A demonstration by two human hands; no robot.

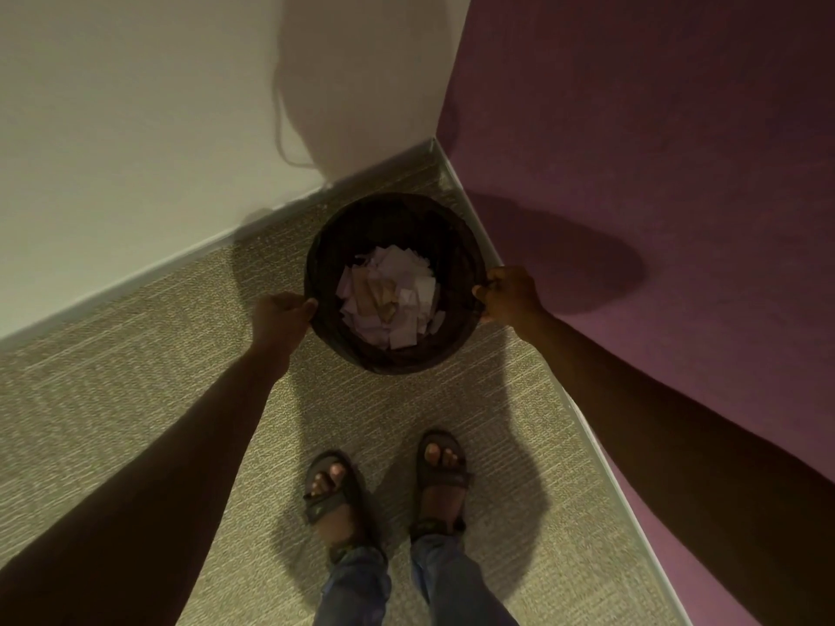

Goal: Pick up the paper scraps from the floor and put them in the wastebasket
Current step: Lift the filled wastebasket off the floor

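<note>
I have the wastebasket in the corner of the room, a dark round bin with what looks like a woven or mesh wall. I judge it light and a little springy, so the rim is the sensible place to take it, on opposite sides. That is how it is held. My left hand is curled over the rim on the left and my right hand is clamped on the rim on the right. I cannot tell whether the base rests on the floor or hangs just above it. Every one of the paper scraps I can see lies inside, a loose pile of white and brownish pieces that would weigh almost nothing and could flutter out if the bin tips, so I would keep it level. Around it, the purple wall stands close on the right and the white wall behind, leaving little room. The carpeted floor runs beneath, and my sandals stand just short of the bin
</note>
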